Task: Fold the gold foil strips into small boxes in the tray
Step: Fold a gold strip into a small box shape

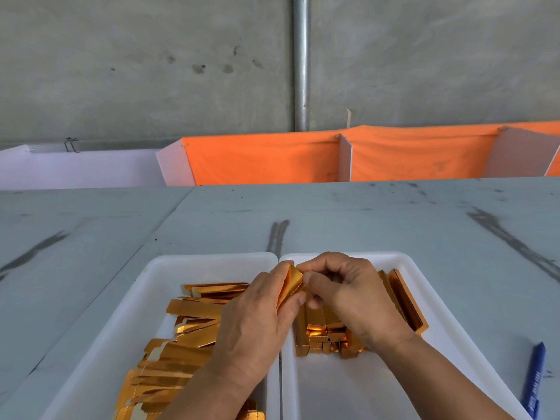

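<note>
Foil strip (291, 285), left hand (254, 322), right hand (354, 295) (pinching)

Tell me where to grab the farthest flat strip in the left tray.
Pinch the farthest strip by its free left end, coming from the far left over the bare floor of the left tray. It lies crosswise, and the left hand covers its right end.

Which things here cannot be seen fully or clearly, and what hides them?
Head view:
- Gold strip: left hand and right hand cover most of it; fold stage unclear.
- Folded boxes, right tray: partly under the right hand; count unknown.
- Flat strips, left tray: cut by left forearm and bottom edge.
- Blue pen: print too small to read.
</note>
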